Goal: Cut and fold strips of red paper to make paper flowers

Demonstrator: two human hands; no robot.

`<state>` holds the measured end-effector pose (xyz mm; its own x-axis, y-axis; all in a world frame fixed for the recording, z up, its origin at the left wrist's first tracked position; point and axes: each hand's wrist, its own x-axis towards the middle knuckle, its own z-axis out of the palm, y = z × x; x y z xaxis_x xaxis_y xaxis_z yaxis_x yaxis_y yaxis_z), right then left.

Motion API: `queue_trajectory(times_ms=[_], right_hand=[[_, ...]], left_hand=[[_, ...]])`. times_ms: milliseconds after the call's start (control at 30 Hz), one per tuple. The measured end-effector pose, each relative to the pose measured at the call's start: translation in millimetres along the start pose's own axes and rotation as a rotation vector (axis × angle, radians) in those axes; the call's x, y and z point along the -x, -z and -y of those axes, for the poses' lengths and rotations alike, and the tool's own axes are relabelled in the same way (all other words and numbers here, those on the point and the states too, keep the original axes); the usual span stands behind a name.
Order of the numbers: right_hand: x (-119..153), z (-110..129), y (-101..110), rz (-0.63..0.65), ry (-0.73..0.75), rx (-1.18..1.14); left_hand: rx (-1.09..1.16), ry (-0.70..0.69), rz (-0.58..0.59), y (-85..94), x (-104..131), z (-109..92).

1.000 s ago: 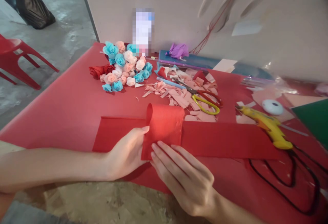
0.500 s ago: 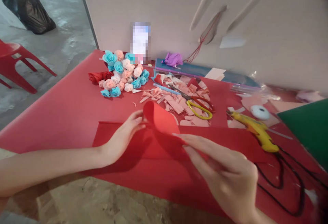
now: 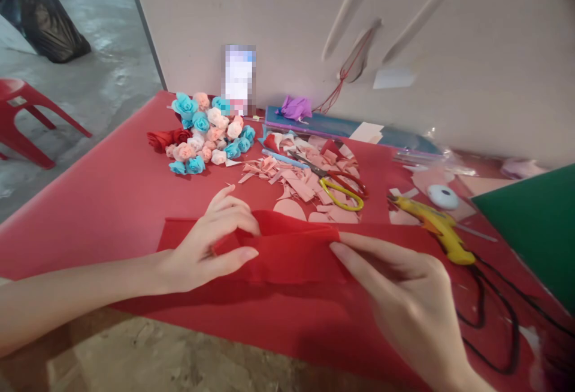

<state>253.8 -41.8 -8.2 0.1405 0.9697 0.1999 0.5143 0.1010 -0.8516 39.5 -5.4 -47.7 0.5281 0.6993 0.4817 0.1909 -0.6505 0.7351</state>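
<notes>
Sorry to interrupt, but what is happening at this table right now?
A person is working a strip of red crepe paper on a red table. The left hand pinches a fold at the strip's middle, and the right hand presses its fingers on the strip beside it. Behind lie paper roses, pink paper scraps, scissors and a yellow glue gun.

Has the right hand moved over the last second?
Yes. The right hand slid rightward along the red paper strip, nearer the yellow glue gun.
</notes>
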Motion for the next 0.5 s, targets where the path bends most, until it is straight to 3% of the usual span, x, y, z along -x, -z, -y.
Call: queue_trajectory(times_ms=[167,333,500], right_hand=[[0,-1,-2,0.008,0.013,-0.032],[1,-1,-5,0.045,0.099,-0.072],[4,-1,-11,0.094,0.123,-0.077]], left_hand=[[-0.038,0.035,-0.064,-4.0,1,2],[-0.05,0.147,-0.056,-3.3,-3,-5],[-0.069,0.138,-0.046,-4.4,-8,-12]])
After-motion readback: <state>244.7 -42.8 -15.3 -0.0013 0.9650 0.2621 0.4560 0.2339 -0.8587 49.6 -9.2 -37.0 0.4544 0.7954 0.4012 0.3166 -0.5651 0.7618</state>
